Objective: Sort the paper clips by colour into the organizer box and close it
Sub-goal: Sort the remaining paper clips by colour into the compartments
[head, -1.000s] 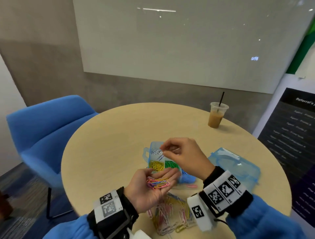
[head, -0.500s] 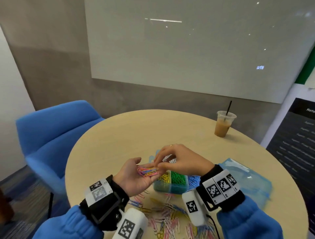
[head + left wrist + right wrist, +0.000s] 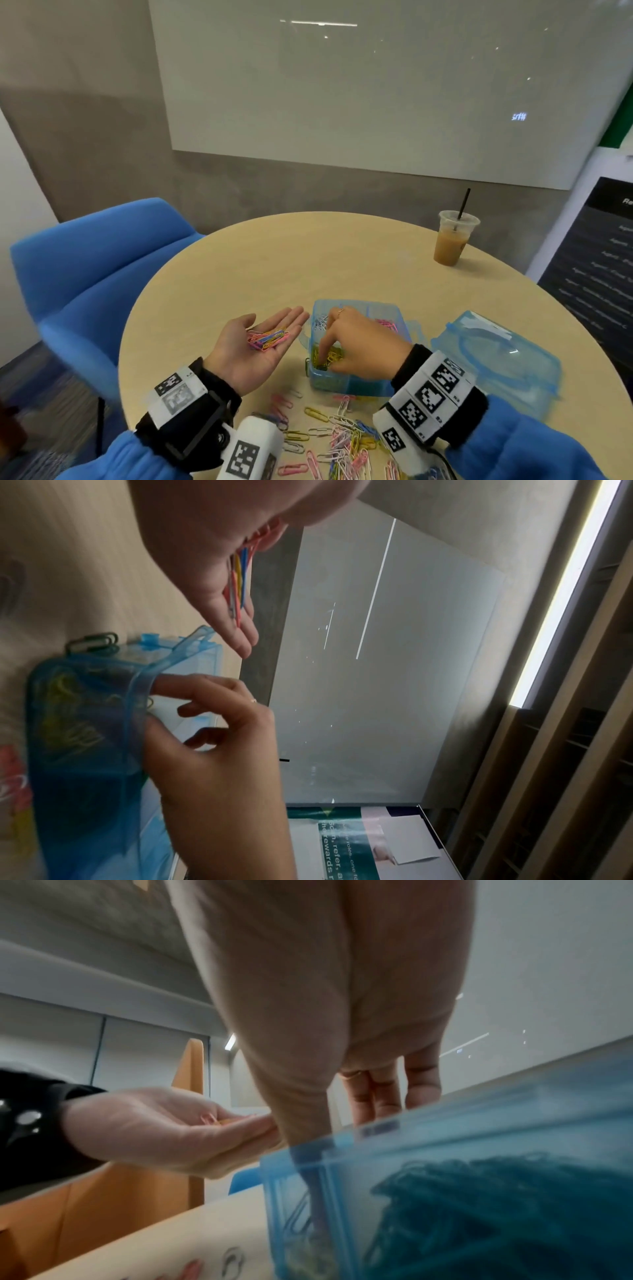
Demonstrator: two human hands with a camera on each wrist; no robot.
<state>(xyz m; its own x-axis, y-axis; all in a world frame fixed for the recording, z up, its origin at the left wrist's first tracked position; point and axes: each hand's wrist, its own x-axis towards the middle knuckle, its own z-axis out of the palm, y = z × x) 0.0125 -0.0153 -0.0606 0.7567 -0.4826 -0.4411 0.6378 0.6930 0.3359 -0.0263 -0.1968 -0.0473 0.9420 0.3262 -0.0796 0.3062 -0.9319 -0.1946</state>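
The left hand point(image 3: 255, 346) is held palm up above the round, light wooden table point(image 3: 239, 274), fingers straight and together, carrying a small bundle of mixed pink, yellow and blue paper clips point(image 3: 268, 340) on the palm. The translucent blue plastic organizer box point(image 3: 359, 383), lid off, stands at 3 o'clock of this hand, just beside the fingertips.

The right hand point(image 3: 363, 346) is over the box with its fingers pointing down. Thumb and forefinger reach into the compartment of yellow clips point(image 3: 329, 354) at the box's 8 o'clock corner. Whether they pinch a clip cannot be told: the fingertips are hidden among the clips.

The detached translucent blue box lid point(image 3: 496, 363) lies on the table at 3 o'clock of the box. A loose heap of unsorted coloured paper clips point(image 3: 342, 442) lies at 6 o'clock of the box, near the table edge. A clear plastic cup of iced coffee with a black straw point(image 3: 454, 240) stands at 1 o'clock, well apart.
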